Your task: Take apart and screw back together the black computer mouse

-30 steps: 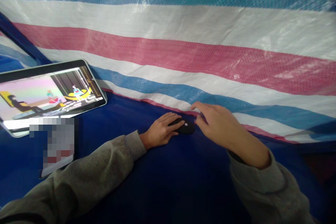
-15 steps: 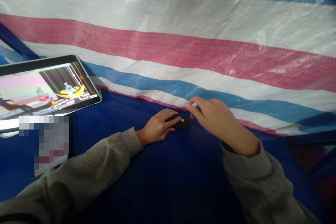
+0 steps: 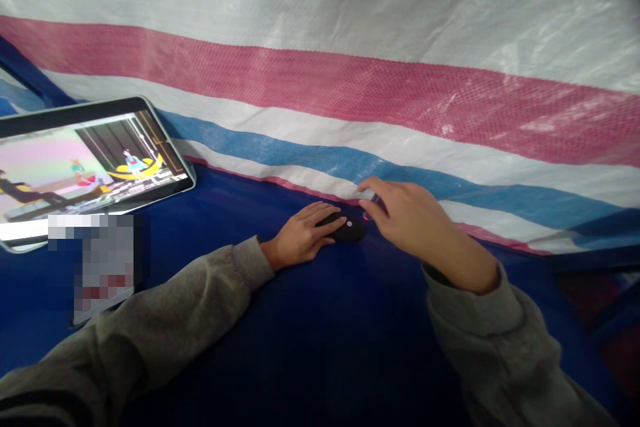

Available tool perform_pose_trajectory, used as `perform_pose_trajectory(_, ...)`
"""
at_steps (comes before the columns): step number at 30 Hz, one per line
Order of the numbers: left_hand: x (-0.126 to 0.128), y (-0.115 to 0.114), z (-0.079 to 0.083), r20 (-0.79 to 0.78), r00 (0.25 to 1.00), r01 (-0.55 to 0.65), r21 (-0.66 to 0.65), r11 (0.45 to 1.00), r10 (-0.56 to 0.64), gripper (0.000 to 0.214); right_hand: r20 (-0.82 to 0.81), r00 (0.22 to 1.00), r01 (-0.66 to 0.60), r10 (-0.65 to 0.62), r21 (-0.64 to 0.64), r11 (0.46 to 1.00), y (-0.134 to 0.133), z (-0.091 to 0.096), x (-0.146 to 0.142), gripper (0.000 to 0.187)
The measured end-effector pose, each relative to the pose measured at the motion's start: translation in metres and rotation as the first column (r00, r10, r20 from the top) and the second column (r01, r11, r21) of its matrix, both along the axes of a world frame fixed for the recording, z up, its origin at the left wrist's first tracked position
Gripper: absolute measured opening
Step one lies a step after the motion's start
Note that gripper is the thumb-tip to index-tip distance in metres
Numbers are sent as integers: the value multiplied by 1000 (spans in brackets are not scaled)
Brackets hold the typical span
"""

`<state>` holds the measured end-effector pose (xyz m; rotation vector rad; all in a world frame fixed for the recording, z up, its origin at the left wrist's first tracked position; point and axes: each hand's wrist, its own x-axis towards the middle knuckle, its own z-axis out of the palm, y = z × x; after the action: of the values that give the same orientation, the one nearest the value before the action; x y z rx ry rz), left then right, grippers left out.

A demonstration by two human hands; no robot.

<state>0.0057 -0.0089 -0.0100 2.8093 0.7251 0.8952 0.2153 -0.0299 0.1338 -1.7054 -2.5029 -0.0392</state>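
Note:
My left hand [image 3: 306, 232] lies over the left part of a black computer mouse [image 3: 353, 229], its fingers draped across the top. The mouse is flat on the dark blue surface [image 3: 310, 333], with a small white round mark at its right end. Just right of the mouse hovers my right hand [image 3: 407, 217], index finger and thumb apart, the other fingers curled out of sight. A small reddish thing [image 3: 367, 216] shows by the thumb tip, mostly hidden by that hand; what it is I cannot make out.
A striped woven plastic sheet [image 3: 300, 80] hangs along the back edge of the surface. To the left, a tablet [image 3: 90, 167] with a lit cartoon picture leans at an angle. In front of it lies a flat object with a blurred-out face [image 3: 107, 267], beside my left sleeve.
The view has shifted slightly. My right index finger and thumb have spread a little further apart. My left hand stays on the mouse.

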Motion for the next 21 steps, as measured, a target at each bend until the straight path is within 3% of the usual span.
perform_pose_trajectory(4, 0, 0, 1, -2, 1000, 1, -11, 1000, -1, 43, 41, 997, 70, -70, -8, 998, 0, 1, 0, 39)
perform_pose_trajectory(9, 0, 0, 2, 9, 1000, 3, -2, 1000, -3, 43, -29, 999, -29, 29, -26, 999, -1, 1, -1, 29)
perform_pose_trajectory(14, 0, 0, 0, 13, 1000, -1, -7, 1000, 1, 43, 57, 996, 70, -70, -7, 997, 0, 1, 0, 36)
perform_pose_trajectory(18, 0, 0, 0, 2, 1000, -3, 5, 1000, 3, 43, -4, 1000, -11, 11, 8, 1000, 0, 2, 1, 30)
perform_pose_trajectory(21, 1, 0, 0, -5, 1000, -4, 9, 1000, 5, 43, 17, 1000, 9, -9, 9, 1000, 1, 0, 0, 30)
